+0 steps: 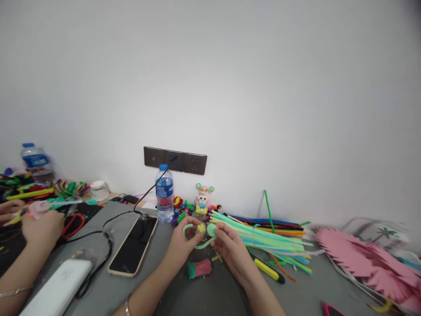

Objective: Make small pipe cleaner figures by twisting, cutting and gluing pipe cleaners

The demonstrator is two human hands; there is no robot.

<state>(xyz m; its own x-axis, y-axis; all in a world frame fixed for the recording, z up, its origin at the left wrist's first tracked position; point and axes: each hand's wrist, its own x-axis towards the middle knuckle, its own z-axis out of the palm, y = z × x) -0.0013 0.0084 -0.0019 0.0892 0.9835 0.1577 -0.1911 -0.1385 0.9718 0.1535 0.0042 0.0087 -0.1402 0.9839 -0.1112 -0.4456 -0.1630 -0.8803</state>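
Near the middle of the table, my left hand (186,241) pinches a small yellow fuzzy piece (201,228) joined to a curved light green strip (204,245). My right hand (230,245) is closed on a round light green disc (211,229) at the strip's other end. The two hands are close together, slightly above the grey table. Below them lies a pink and green fuzzy roll (199,268). A small colourful figure (202,199) stands behind my hands, against the wall.
A phone (133,245), a water bottle (164,193) and black cables lie left of my hands. Pipe cleaners (272,239), a yellow cutter (267,268) and pink paper (368,263) are right. Another person's hands (42,226) work far left, near red scissors (73,225) and a white power bank (59,287).
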